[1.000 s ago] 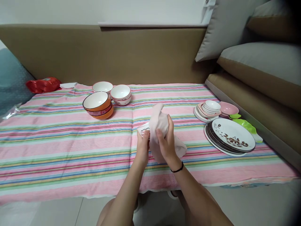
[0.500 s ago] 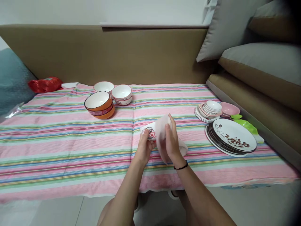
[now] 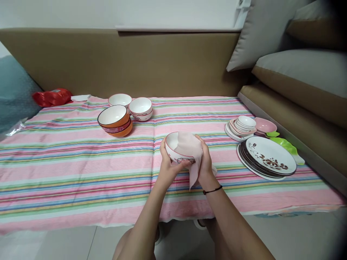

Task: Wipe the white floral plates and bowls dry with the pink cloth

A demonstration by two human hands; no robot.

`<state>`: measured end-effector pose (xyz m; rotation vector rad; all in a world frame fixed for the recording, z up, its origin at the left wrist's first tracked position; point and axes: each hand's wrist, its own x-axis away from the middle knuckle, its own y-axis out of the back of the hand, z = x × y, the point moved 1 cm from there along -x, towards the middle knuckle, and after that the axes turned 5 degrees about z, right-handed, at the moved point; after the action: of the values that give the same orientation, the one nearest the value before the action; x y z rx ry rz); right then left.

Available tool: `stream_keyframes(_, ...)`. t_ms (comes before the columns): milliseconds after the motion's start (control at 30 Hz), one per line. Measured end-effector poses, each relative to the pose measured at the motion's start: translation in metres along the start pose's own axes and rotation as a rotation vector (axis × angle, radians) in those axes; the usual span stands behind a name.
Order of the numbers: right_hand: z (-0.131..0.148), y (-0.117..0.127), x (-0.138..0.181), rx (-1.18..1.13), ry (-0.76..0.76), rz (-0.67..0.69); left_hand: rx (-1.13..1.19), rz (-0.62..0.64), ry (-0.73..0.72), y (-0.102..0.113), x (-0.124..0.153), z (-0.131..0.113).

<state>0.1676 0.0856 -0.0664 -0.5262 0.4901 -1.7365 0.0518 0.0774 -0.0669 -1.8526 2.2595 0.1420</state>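
Between my hands, over the striped cloth [image 3: 81, 173], is a white bowl [image 3: 171, 143] with a red rim and a printed pattern on its outer side. My left hand [image 3: 168, 167] grips the bowl's left side, thumb along the front. A pale pink cloth [image 3: 193, 150] drapes over the right part of the bowl and hangs down in front. My right hand [image 3: 205, 162] is closed on this cloth at the bowl's right side; some of its fingers are hidden behind it.
Stacked orange and red bowls [image 3: 115, 122] and white bowls [image 3: 141, 108] stand back left. To the right are dark-edged plates [image 3: 271, 157], small white dishes [image 3: 245, 124], a pink dish [image 3: 265, 125] and a green leaf-shaped dish [image 3: 284, 146]. Cushions [image 3: 303, 72] rise at right.
The bowl has turned from its side to nearly upright, so its inside now shows. The pink cloth now lies over its right rim, and my left thumb has moved to the front.
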Motion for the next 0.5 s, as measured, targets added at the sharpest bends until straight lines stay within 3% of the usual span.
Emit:
stream_keyframes(100, 0.003, -0.004, 0.002, -0.084, -0.080, -0.050, 0.134, 0.047, 0.062, 0.002, 0.000, -0.002)
stream_keyframes(267, -0.004, 0.002, -0.003, 0.027, 0.143, -0.003, 0.434, 0.065, 0.193, 0.003, 0.002, 0.006)
stream_keyframes(400, -0.003, 0.004, -0.001, 0.292, 0.322, 0.009, 0.650, 0.075, 0.314, -0.002, 0.002, 0.007)
stream_keyframes(500, 0.001, 0.001, 0.007, 0.512, 0.463, 0.095, 0.795, 0.064, 0.380, -0.006, 0.001, 0.001)
